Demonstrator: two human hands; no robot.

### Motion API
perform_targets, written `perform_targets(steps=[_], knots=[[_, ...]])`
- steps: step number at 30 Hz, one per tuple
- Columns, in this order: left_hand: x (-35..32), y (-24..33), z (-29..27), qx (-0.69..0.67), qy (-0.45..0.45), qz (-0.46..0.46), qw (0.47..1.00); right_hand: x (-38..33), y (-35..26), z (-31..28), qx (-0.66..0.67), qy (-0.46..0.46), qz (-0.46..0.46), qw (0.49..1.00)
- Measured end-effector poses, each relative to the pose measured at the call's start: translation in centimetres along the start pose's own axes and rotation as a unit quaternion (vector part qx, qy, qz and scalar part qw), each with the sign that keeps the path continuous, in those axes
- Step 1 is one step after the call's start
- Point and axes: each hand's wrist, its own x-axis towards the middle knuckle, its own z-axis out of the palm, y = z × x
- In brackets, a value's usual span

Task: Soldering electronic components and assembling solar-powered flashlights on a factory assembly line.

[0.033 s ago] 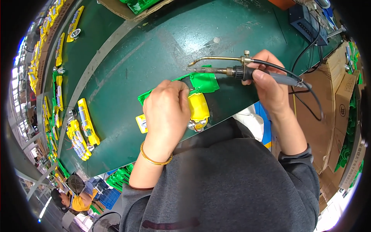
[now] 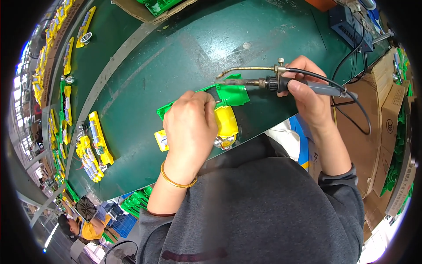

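My right hand (image 2: 310, 94) grips a soldering iron (image 2: 324, 89) with a grey handle and a thin curved brass tube (image 2: 250, 68) clamped above its shaft. The iron points left, its tip over the far edge of a green plastic housing (image 2: 233, 94) lying on the bench. My left hand (image 2: 191, 119) is closed, fingertips bunched at the housing's near edge; what they pinch is hidden. Beside those fingers lies a yellow plastic housing (image 2: 226, 121) with a shiny round reflector (image 2: 225, 142) at its near end. Part of a yellow piece (image 2: 161, 140) shows left of my wrist.
Yellow housings with cells (image 2: 100, 138) lie to the left, with rows of yellow and green parts beyond. A cardboard box (image 2: 145, 11) with green parts stands at the far side. A blue control box (image 2: 349, 28) with black cables sits far right, near cardboard (image 2: 358, 127).
My right hand and the soldering iron have shifted very slightly right and nearer to me. My left hand and the housings stay almost still.
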Motion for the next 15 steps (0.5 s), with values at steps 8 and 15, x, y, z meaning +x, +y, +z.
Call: perform_targets(steps=[8, 15], knots=[[0.2, 1.1, 0.3, 0.044, 0.023, -0.013, 0.999, 2.1, -2.1, -1.3, -0.174, -0.109, 0.044, 0.978], [0.3, 1.3, 0.4, 0.040, 0.032, 0.001, 0.999, 3.2, -2.2, -1.2, -0.172, -0.141, 0.040, 0.974]])
